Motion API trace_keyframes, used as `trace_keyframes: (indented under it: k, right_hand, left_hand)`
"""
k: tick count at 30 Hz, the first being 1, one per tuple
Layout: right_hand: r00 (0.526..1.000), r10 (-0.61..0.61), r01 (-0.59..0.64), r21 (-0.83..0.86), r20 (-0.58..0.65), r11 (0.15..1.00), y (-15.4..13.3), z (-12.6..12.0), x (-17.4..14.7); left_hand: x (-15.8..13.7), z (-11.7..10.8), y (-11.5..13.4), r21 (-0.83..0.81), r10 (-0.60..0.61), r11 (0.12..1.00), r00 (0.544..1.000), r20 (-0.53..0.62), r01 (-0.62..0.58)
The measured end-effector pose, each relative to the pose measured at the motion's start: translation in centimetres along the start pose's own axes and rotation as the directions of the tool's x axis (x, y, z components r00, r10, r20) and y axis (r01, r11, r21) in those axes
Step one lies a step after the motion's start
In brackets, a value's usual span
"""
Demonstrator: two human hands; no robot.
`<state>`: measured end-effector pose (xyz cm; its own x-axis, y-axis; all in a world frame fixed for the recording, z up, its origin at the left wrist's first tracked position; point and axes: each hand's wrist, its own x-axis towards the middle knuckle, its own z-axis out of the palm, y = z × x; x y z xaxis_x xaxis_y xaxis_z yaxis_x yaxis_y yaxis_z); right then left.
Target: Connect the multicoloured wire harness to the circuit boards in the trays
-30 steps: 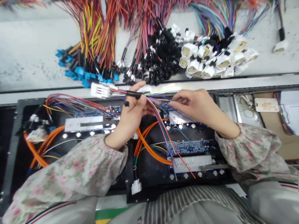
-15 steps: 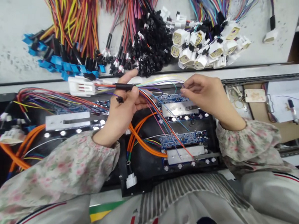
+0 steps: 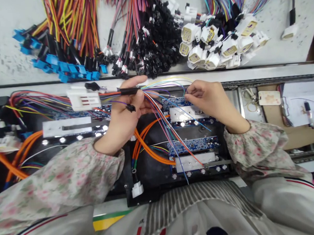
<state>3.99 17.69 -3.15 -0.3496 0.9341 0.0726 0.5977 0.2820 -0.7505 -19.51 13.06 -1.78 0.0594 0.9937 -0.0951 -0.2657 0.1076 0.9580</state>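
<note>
My left hand is closed round the black-sleeved part of a wiring harness. The harness's white connector sticks out to the left, and a small black plug dangles by the palm. Loose coloured wires fan out from the sleeve to the right and downward. My right hand pinches the ends of a few thin wires that arch over from the sleeve. Under the hands lie blue circuit boards with metal plates, one just below my right hand and another nearer my body.
Behind the rail, wire bundles lie with blue connectors, black connectors and white connectors. Thick orange cables cross the black tray. A third board's metal plate is at left. A marker rests on paper at right.
My right hand has moved slightly left, toward the left hand. The hanging wires have shifted and spread, and the white connector has turned a little. Both hands keep their hold.
</note>
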Motion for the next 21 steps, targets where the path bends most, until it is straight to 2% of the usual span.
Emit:
trace_keyframes:
  k: [4,8,9,11,13,14,17,21]
  right_hand:
    - [1.000,-0.018,0.018,-0.078,-0.002,0.997,-1.2,-0.4,-0.7]
    - [0.981,-0.093,0.111,-0.100,0.171,0.989,-2.2,-2.4,-2.0]
    - [0.985,-0.088,0.110,-0.150,0.149,0.983,-2.1,-3.1,-2.1]
    - [0.998,-0.056,0.056,-0.205,0.007,0.977,-1.6,-4.3,-2.1]
    - [0.992,-0.013,-0.002,-0.117,-0.128,0.993,-0.9,-4.9,-1.8]
    - [0.988,0.006,-0.014,-0.050,-0.155,0.999,-0.7,-4.9,-1.7]
    - [0.992,0.017,-0.015,0.015,-0.128,1.000,-0.2,-4.0,-1.4]
    - [0.998,0.004,-0.012,-0.133,-0.056,0.991,0.1,-2.8,-1.0]
  left_hand:
    - [0.0,-0.1,-0.1,0.012,0.035,0.999,0.999,0.023,-0.036]
    - [0.0,-0.3,-0.1,0.058,0.042,0.997,0.999,0.014,-0.043]
    - [0.0,-0.3,-0.1,0.063,0.042,0.997,0.999,0.010,-0.043]
    - [0.0,-0.2,0.0,0.060,0.028,0.998,1.000,0.010,-0.028]
    - [-0.1,0.0,0.1,0.037,-0.008,0.999,0.999,0.035,0.007]
    - [-0.1,0.1,0.2,0.019,-0.028,0.999,0.998,0.048,0.027]
    - [-0.1,0.1,0.1,-0.031,-0.063,0.997,0.994,0.094,0.067]
    - [0.0,-0.1,-0.2,-0.027,-0.038,0.999,0.989,0.142,0.043]
